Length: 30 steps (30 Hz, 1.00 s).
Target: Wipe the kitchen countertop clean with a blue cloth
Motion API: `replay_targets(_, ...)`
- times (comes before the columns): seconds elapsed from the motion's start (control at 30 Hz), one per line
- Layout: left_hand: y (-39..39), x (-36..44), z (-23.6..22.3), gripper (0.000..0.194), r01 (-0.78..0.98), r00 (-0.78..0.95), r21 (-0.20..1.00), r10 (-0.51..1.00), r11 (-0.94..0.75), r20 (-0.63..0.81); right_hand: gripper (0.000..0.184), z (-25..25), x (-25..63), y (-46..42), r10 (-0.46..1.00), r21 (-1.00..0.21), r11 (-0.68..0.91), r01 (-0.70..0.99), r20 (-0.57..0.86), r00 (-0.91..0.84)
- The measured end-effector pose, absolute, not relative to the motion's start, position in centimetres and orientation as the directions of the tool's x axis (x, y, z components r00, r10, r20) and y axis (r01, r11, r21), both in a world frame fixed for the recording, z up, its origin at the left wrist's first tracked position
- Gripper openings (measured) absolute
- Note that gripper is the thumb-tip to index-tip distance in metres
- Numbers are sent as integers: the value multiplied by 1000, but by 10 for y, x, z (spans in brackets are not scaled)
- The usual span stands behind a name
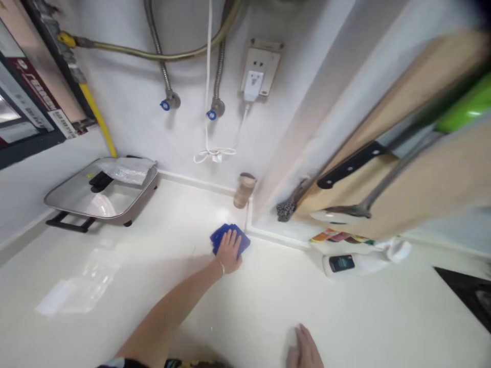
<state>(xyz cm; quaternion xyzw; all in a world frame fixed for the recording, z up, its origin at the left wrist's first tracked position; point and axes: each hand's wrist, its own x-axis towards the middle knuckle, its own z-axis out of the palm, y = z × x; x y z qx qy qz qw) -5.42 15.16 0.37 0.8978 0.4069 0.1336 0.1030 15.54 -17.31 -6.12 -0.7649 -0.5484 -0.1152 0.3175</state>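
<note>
- I have my left hand [229, 250] spread over the blue cloth [244, 242], palm down, fingers stretched out and pressing on it rather than curled around it.
- The blue cloth lies folded on the white counter [345, 319], near the inner corner where the wall meets the pillar; its edges show on both sides of my fingers.
- A thin bracelet [222, 269] circles my left wrist.
- My right hand [306, 350] is at the bottom edge of the view, partly cut off, fingers straight and held together, with nothing seen in its grasp; I can't tell whether it touches the counter.
- Just beyond the cloth, a brown jar [242, 193] stands near the wall.
- Over on the left I see an electric pan [69, 197] under its glass lid, a clear plastic packet [132, 170] lying on top.
- To the right of the cloth, a steel scrubber [286, 209] hangs near a black-handled knife [351, 166], in front of a wooden board [425, 179].
- Below them, a white bottle [370, 261] with a dark label is on the counter.
- On the wall, a white plug [253, 86] sits in the socket.
</note>
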Motion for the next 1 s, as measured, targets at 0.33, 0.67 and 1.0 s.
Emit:
replay_targets(0.33,12,-48,2,84,396,871,344,467,-851,152,39,-47,137,-165,716,-399,-240,885,542,439)
replay_targets(0.67,25,-87,27,74,94,992,386,120,-918,43,43,-41,138,-167,717,-531,-228,816,475,510)
replay_targets(1.0,118,-121,4,57,821,477,272,864,-503,159,50,36,52,-90,916,-392,-179,902,269,298)
